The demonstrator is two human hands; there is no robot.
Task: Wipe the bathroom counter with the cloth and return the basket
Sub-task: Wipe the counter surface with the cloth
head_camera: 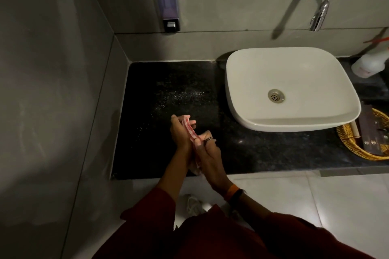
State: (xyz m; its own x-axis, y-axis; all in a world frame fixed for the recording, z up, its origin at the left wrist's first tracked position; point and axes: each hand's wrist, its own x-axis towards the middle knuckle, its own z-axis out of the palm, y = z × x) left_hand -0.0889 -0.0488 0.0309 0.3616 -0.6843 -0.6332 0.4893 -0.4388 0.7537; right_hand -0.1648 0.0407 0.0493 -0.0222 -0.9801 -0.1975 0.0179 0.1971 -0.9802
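Head view: at lower centre, your left hand (180, 135) and right hand (207, 153) are pressed together around the red-striped cloth (192, 132), above the counter (168, 94). Droplets suggest wiping remains; the basket (347, 138), far right, is not yet returned.

Grey tiled walls (52, 69) meet in a corner at the left back, dim and shadowed. A soap dispenser (166, 0) hangs on the back wall, with a chrome tap (315, 0) to its right above a white basin (290, 88). The floor (315, 195) is pale, glossy tile, perhaps white in better light.
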